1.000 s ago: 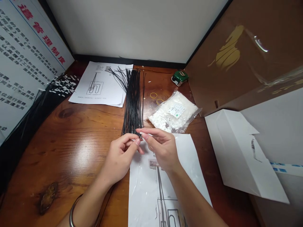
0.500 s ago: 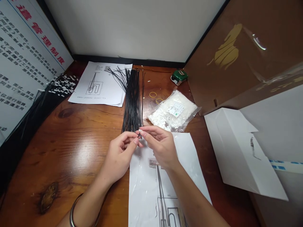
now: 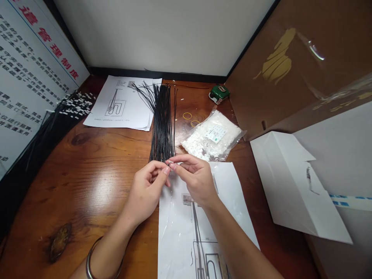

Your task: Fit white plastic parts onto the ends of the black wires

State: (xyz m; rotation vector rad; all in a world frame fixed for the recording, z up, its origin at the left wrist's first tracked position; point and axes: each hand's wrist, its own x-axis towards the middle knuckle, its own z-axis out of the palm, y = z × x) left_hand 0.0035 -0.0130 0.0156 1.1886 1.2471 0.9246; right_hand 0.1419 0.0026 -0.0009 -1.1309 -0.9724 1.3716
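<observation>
My left hand [image 3: 148, 190] is closed in a pinch on the end of a thin black wire [image 3: 167, 164], at the near end of a bundle of black wires [image 3: 162, 124]. Facing it, my right hand [image 3: 197, 180] pinches a small white connector [image 3: 171, 162] between thumb and forefinger. The fingertips of both hands almost meet, and they hide much of the connector and the wire end. Under the hands lies a sheet with a printed wire drawing [image 3: 174, 240]. To the right of the bundle is a clear bag of small white pieces [image 3: 215, 135].
A green tape measure [image 3: 219, 94] sits at the back, with yellow rubber bands [image 3: 187, 116] in front. Printed papers [image 3: 116, 104] lie back left, near more black wires with white ends [image 3: 77, 104]. A brown cardboard box [image 3: 305, 69] and a white carton [image 3: 299, 186] stand at right.
My right fingertips have shifted slightly left, closer to my left fingertips, and the pinched connector has turned a little. The wires, bag and papers stay where they were.
</observation>
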